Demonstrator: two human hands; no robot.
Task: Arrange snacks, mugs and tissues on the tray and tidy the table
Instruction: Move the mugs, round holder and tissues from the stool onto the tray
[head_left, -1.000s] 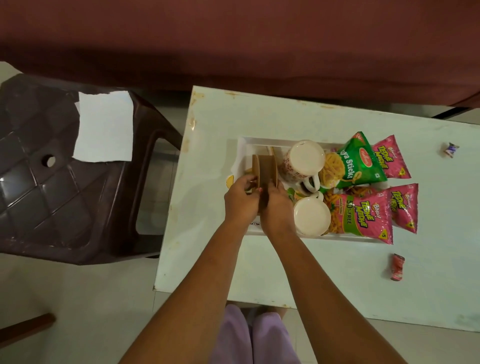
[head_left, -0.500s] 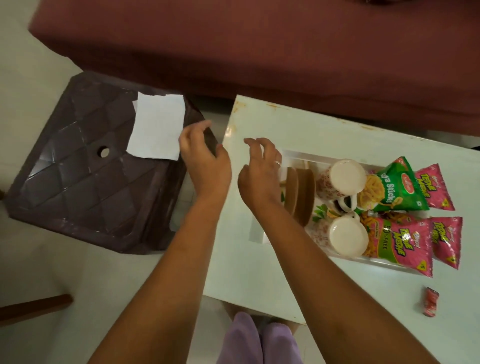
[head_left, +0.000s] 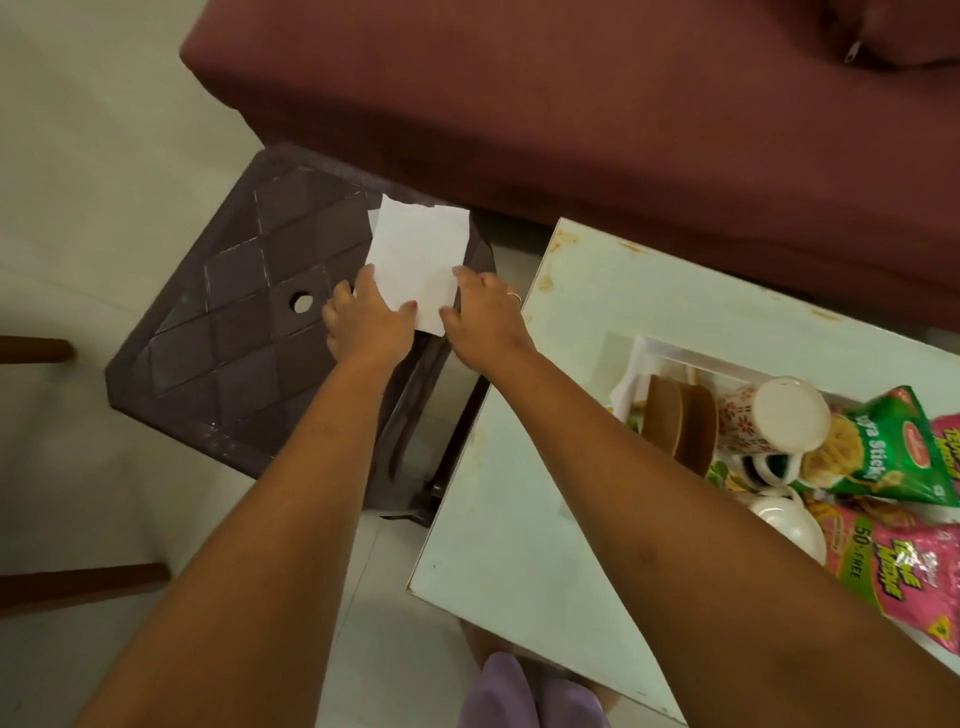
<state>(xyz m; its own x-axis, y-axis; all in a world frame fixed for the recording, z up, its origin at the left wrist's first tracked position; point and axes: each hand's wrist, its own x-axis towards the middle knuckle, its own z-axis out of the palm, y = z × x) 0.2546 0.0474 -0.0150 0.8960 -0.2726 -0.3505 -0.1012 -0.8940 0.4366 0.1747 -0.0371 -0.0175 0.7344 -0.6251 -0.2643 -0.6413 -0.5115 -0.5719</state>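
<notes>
Lying at the brown plastic stool's (head_left: 249, 322) right edge, just beside the white table (head_left: 524, 499), the thin white square tissue (head_left: 415, 265) is overhanging slightly. The left hand (head_left: 369, 325) and right hand (head_left: 480, 317) are pinching its two near corners, with open stool top lying to the left.

Single head-worn wide-angle view, aimed forward and steeply down from above the standing person's own arms. Close over the brown plastic stool (head_left: 249, 332) at centre-left and the near-left corner of the white desk (head_left: 524, 499) at right, with the tray (head_left: 675, 353) cut off by the right edge. Maroon sofa (head_left: 571, 104) across the top, pale floor (head_left: 78, 156) at left. No second view to overlap
</notes>
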